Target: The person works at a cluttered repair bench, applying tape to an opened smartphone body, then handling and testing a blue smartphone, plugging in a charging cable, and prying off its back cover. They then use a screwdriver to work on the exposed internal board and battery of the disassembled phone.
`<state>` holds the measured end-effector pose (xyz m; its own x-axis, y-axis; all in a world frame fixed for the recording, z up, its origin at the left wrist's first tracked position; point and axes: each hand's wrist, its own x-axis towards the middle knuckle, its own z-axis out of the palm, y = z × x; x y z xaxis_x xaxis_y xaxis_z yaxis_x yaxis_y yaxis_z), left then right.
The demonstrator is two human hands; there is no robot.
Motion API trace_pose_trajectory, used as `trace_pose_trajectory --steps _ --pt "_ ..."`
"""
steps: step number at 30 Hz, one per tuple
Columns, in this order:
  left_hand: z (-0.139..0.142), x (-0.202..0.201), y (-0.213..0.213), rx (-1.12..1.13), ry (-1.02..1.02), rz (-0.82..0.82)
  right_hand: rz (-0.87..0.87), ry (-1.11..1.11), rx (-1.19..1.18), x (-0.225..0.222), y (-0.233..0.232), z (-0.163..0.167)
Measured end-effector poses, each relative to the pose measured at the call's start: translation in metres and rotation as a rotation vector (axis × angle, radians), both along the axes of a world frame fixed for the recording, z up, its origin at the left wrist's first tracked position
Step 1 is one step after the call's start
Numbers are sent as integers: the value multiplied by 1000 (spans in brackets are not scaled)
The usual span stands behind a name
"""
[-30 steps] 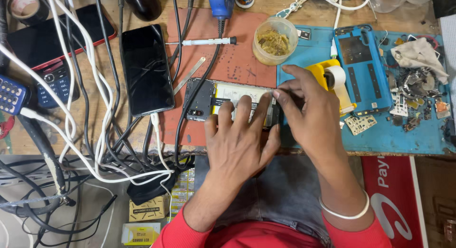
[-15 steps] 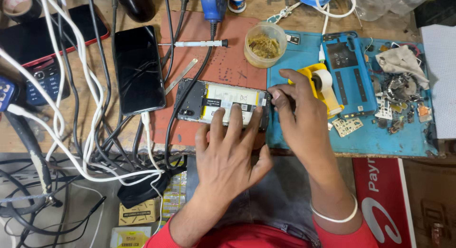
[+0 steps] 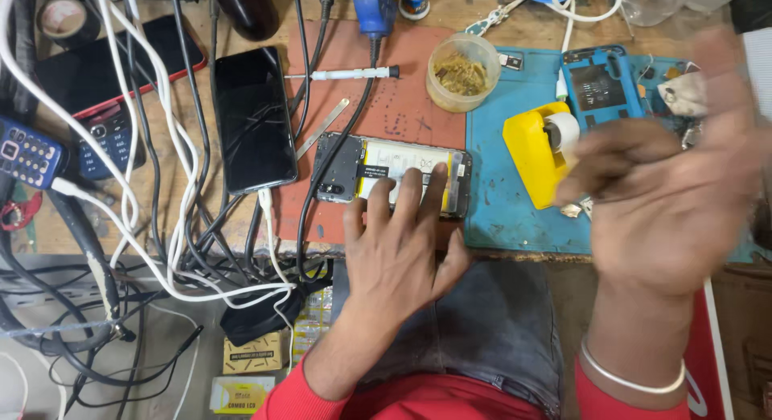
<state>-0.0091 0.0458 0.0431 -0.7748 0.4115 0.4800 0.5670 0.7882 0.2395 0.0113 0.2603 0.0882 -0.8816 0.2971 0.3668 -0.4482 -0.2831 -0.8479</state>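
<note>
The opened smartphone [image 3: 392, 179], its back cover off and battery exposed, lies lengthwise across the red mat [image 3: 402, 106] at the front of the worktop [image 3: 531, 18], its right end near the seam with the blue mat [image 3: 503, 219]. Your left hand [image 3: 398, 251] lies flat over its lower edge, fingers [image 3: 406, 196] spread and pressing on the battery, holding the phone down rather than gripping it. Your right hand [image 3: 667, 203] is raised clear of the worktop to the right, blurred; its fingers look loosely open and seem to hold nothing, though the blur leaves that uncertain. Just beneath it on the blue mat stands a yellow tape dispenser [image 3: 535, 151], with a blue phone frame [image 3: 603, 86] behind. A clear plastic cup [image 3: 462, 73] of brownish bits stands at the junction of the two mats. On the red mat behind the phone lie a white-handled screwdriver [image 3: 342, 73] and a flat metal pry tool [image 3: 322, 129]. To the left, a black smartphone [image 3: 253, 118] with a cracked screen lies face up, plugged into one of several white and black cables [image 3: 161, 211] that trail over the worktop's edge. A keypad phone [image 3: 108, 135] sits farther left.
</note>
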Motion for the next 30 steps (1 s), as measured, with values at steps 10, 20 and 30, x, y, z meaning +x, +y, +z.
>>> trace_pose_trajectory --steps 10,20,30 --pt "-10 23 -48 190 -6 -110 -1 -56 1228 -18 -53 -26" --pt "-19 46 -51 1090 -397 -78 -122 -222 1159 -24 -60 -24" --pt "-20 26 -8 1707 -711 -73 -433 -300 1078 21 -78 -11"
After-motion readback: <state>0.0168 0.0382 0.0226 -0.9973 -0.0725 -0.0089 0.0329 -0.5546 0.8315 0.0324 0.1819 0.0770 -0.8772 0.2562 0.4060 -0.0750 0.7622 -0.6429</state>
